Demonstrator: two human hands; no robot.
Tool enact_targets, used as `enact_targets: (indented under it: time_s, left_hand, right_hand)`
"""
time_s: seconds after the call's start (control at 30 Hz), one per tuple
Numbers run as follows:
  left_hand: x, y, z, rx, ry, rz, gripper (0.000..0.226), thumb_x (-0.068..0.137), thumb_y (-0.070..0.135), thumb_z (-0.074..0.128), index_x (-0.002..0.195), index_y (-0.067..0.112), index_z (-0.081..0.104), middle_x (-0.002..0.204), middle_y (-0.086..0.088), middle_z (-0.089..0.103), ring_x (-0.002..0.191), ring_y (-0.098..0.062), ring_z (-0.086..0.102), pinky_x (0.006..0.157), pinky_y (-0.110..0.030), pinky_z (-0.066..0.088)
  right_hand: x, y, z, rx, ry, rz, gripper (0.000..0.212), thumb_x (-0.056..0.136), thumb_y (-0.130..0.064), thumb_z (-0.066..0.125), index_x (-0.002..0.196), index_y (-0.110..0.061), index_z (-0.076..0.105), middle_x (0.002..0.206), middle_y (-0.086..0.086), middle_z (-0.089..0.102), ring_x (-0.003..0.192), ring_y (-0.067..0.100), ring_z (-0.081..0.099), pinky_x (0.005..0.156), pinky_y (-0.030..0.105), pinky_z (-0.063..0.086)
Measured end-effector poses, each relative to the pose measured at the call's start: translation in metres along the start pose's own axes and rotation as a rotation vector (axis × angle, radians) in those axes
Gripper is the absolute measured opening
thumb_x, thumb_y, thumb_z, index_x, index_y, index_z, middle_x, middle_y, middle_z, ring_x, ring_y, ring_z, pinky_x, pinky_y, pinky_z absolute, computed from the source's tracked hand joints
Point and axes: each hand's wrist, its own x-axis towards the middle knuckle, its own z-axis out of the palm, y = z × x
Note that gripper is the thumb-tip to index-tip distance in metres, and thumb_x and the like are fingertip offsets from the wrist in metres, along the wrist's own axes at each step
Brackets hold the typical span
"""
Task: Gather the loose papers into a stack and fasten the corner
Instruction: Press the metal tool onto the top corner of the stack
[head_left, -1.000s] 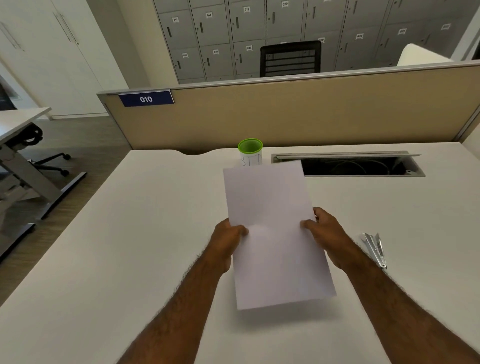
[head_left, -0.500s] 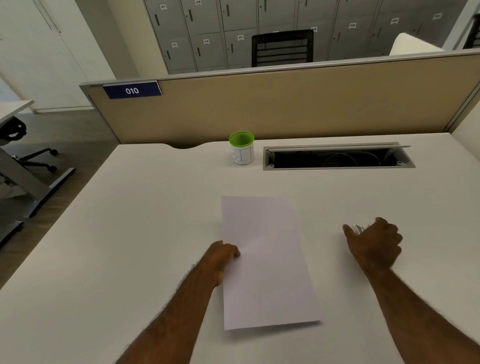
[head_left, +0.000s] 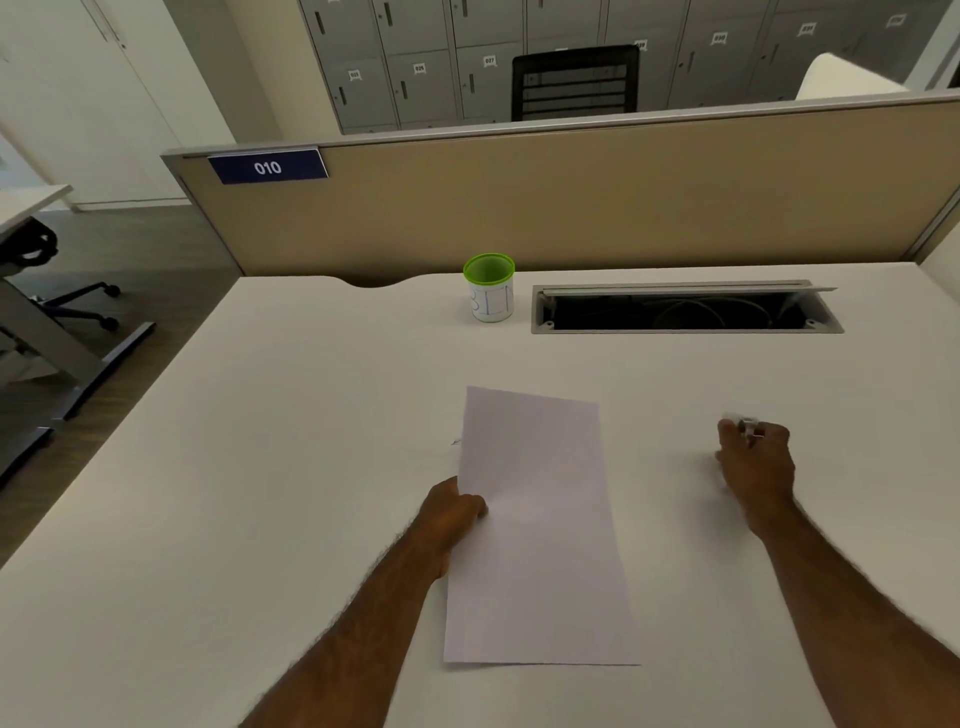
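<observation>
Head view, near to far. Closest in: flat stack of white paper sheets (head_left: 540, 530) lying on the plain white counter (head_left: 260, 467), slightly skewed, edges looking squared up, so gathering seems done. Left hand (head_left: 452, 512) at the stack's left edge about halfway up, thumb on top pinching the sheets, pinning them in place. Off to the right, well apart from the paper: right hand (head_left: 756, 460), fingers curled around a small shiny metal fastening tool (head_left: 745, 425), mostly hidden and blurred, so can't say whether stapler, clip or something else. Tiny dark speck on the counter just left of the paper's upper edge, too small to identify.

Step in hand, by the look of it: fetching the fastener, corner not yet done. Next move probably calls for bringing the tool over to a top corner while keeping the left-hand pinch firm so nothing fans out. Might need to lift that corner a bit to get the tool on.

Further back: green-rimmed white cup (head_left: 489, 288), then an open grey cable tray (head_left: 685, 310) sunk into the counter, then the beige divider panel (head_left: 571, 202) with a blue "010" label (head_left: 267, 166). Grey lockers (head_left: 415, 62) and a black chair (head_left: 575, 83) beyond.
</observation>
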Motion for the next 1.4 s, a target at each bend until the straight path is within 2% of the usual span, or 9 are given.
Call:
enact_targets:
  time_s: [0.07, 0.2, 0.33, 0.43, 0.57, 0.7, 0.97, 1.17, 1.4]
  left_hand:
    - [-0.002, 0.002, 0.001, 0.011, -0.008, 0.048, 0.036, 0.083, 0.001, 0.057, 0.114, 0.018, 0.061, 0.105, -0.009, 0.068, 0.092, -0.027, 0.064, 0.079, -0.035, 0.054]
    - [-0.005, 0.006, 0.003, 0.068, 0.001, 0.149, 0.042, 0.082, -0.001, 0.054, 0.118, 0.019, 0.063, 0.102, -0.001, 0.068, 0.09, -0.02, 0.064, 0.076, -0.031, 0.053]
    - [-0.008, 0.006, 0.004, 0.164, 0.019, 0.234, 0.046, 0.084, 0.0, 0.052, 0.126, 0.018, 0.061, 0.109, 0.0, 0.067, 0.094, -0.019, 0.063, 0.078, -0.027, 0.05]
    - [-0.012, 0.008, 0.004, 0.225, 0.039, 0.324, 0.049, 0.087, 0.0, 0.049, 0.131, 0.019, 0.059, 0.117, 0.002, 0.066, 0.104, -0.019, 0.062, 0.084, -0.025, 0.046]
    - [-0.016, 0.01, 0.004, 0.308, 0.054, 0.424, 0.044, 0.093, 0.002, 0.048, 0.134, 0.015, 0.056, 0.127, -0.001, 0.063, 0.113, -0.019, 0.06, 0.097, -0.028, 0.046]
    - [-0.017, 0.01, 0.004, 0.343, 0.065, 0.46, 0.039, 0.096, 0.006, 0.047, 0.134, 0.014, 0.055, 0.13, -0.004, 0.063, 0.117, -0.025, 0.06, 0.102, -0.035, 0.046]
    - [-0.019, 0.012, 0.004, 0.389, 0.07, 0.473, 0.037, 0.098, 0.009, 0.047, 0.134, 0.012, 0.054, 0.129, -0.007, 0.064, 0.114, -0.027, 0.061, 0.1, -0.037, 0.048]
    - [-0.02, 0.012, 0.005, 0.415, 0.069, 0.454, 0.038, 0.099, 0.011, 0.046, 0.137, 0.011, 0.051, 0.134, -0.008, 0.061, 0.118, -0.028, 0.059, 0.101, -0.036, 0.046]
    - [-0.022, 0.014, 0.005, 0.419, 0.075, 0.43, 0.039, 0.1, 0.011, 0.046, 0.139, 0.01, 0.049, 0.137, -0.008, 0.058, 0.121, -0.028, 0.057, 0.102, -0.039, 0.045]
  right_hand:
    - [0.0, -0.018, 0.006, 0.204, -0.122, 0.056, 0.027, 0.094, -0.036, 0.048, 0.088, -0.011, 0.055, 0.083, 0.012, 0.057, 0.065, 0.025, 0.055, 0.055, 0.031, 0.049]
    - [-0.013, -0.06, 0.017, 0.265, -0.403, 0.081, 0.026, 0.097, -0.034, 0.041, 0.087, -0.014, 0.055, 0.086, 0.01, 0.056, 0.062, 0.017, 0.047, 0.054, 0.03, 0.04]
    - [-0.033, -0.09, 0.026, -0.005, -0.649, -0.196, 0.032, 0.096, -0.046, 0.044, 0.108, -0.018, 0.055, 0.091, 0.003, 0.063, 0.066, 0.014, 0.051, 0.055, 0.027, 0.041]
    - [-0.044, -0.111, 0.036, -0.265, -0.749, -0.432, 0.035, 0.094, -0.045, 0.05, 0.122, -0.024, 0.052, 0.103, -0.004, 0.064, 0.084, 0.014, 0.058, 0.07, 0.027, 0.045]
    - [-0.051, -0.128, 0.048, -0.459, -0.807, -0.671, 0.05, 0.087, -0.041, 0.064, 0.132, -0.026, 0.05, 0.119, -0.009, 0.057, 0.105, 0.009, 0.054, 0.084, 0.02, 0.04]
    - [-0.056, -0.136, 0.06, -0.619, -0.831, -0.811, 0.057, 0.084, -0.043, 0.067, 0.135, -0.028, 0.049, 0.13, -0.005, 0.055, 0.115, 0.014, 0.05, 0.093, 0.027, 0.039]
    - [-0.063, -0.144, 0.069, -0.739, -0.874, -0.929, 0.056, 0.082, -0.047, 0.066, 0.134, -0.033, 0.05, 0.123, -0.006, 0.055, 0.114, 0.015, 0.046, 0.097, 0.038, 0.042]
    - [-0.074, -0.154, 0.077, -0.738, -0.91, -0.99, 0.051, 0.084, -0.047, 0.065, 0.131, -0.032, 0.053, 0.123, -0.008, 0.055, 0.112, 0.012, 0.045, 0.095, 0.035, 0.041]
    - [-0.079, -0.16, 0.082, -0.767, -0.903, -1.03, 0.043, 0.086, -0.049, 0.061, 0.125, -0.033, 0.058, 0.105, -0.014, 0.057, 0.099, 0.009, 0.045, 0.087, 0.035, 0.044]
